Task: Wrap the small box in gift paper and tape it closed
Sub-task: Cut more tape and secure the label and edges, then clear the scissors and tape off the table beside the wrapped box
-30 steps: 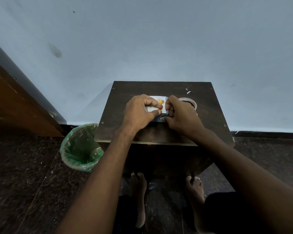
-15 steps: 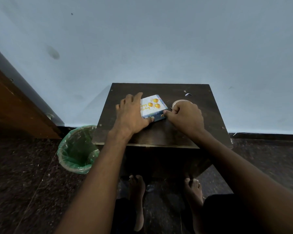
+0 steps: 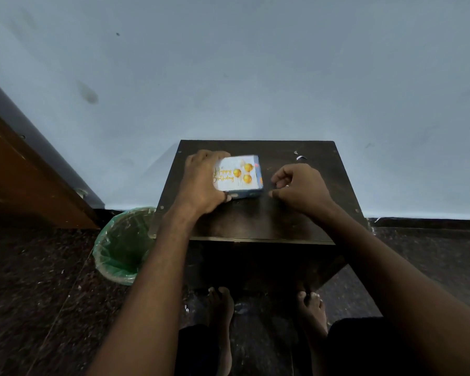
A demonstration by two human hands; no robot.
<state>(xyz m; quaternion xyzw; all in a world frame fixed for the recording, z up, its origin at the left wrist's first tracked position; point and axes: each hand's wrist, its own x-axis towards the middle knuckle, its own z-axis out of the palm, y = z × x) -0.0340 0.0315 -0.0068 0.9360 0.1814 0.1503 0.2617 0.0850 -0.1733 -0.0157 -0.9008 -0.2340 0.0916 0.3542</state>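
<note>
Sitting wrapped on the table (image 3: 255, 221), the small box (image 3: 238, 173) looks nearly done. Left hand (image 3: 201, 183) grips its left side; right hand (image 3: 300, 185) hovers beside it, fingers curled, maybe pinching tape, can't tell. Hold it steady, smooth tape flat.

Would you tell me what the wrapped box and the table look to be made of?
Wrapped box: apparently glossy printed paper, with gold balloons and lettering catching light. Table: dark wood or laminate, seemingly matte, with a pale front edge.
</note>
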